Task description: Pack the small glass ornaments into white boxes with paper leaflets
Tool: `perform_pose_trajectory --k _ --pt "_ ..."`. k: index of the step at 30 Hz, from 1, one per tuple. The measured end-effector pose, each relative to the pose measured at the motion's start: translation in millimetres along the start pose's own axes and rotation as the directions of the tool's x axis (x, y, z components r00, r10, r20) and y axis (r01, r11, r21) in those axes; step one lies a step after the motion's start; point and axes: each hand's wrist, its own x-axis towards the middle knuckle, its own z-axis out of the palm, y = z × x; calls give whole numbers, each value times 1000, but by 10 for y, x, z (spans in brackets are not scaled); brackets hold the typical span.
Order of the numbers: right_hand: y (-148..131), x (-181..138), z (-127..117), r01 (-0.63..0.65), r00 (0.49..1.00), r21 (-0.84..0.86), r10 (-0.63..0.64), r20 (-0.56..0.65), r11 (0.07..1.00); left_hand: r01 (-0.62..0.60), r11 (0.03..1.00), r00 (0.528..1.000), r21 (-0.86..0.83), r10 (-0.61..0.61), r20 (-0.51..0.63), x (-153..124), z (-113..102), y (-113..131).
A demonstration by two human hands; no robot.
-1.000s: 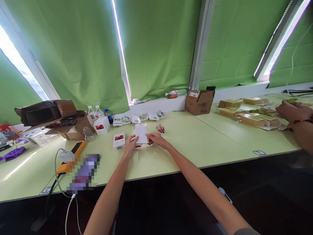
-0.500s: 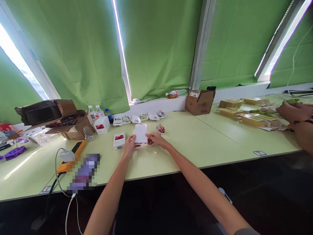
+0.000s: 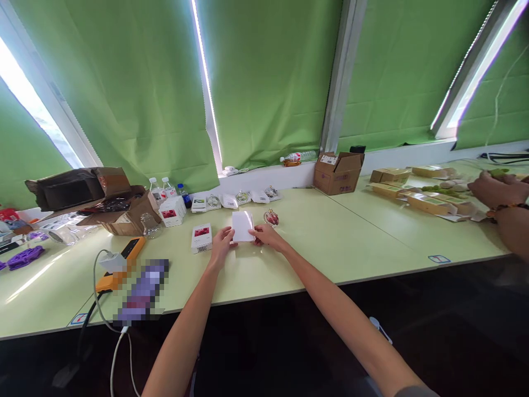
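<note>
White carton (image 3: 243,226): over the table (image 3: 264,281), between the printed box (image 3: 201,238) and the round ornament (image 3: 271,218); from where I stand, I can't tell whether it touches down.
Left hand (image 3: 223,242): thumb and fingers pinching its left edge.
Right hand (image 3: 266,236): pinching the right edge likewise.
Grip: light, even pressure from both sides should, I'd judge, keep the walls from buckling.
Long axis: away from the person, far end toward the green curtain (image 3: 268,82).

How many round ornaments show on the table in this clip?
4: a red ornament just beyond the right hand, and, in the back row, a left ornament, a middle ornament and a right ornament. Others may be hidden.
</note>
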Motion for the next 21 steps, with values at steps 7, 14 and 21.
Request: perform_pose_trajectory --k 7,14,21 --pt "-23 -24 -2 -13 1000 35 13 -11 999 -15 999 1000 45 14 26 41 -2 -45" --pt "-36 -42 2 -6 999 54 8 -35 999 -34 995 998 94 28 62 -12 14 17" --pt "-7 -13 11 2 997 29 0 -82 1000 -151 972 988 181 143 59 -94 52 36"
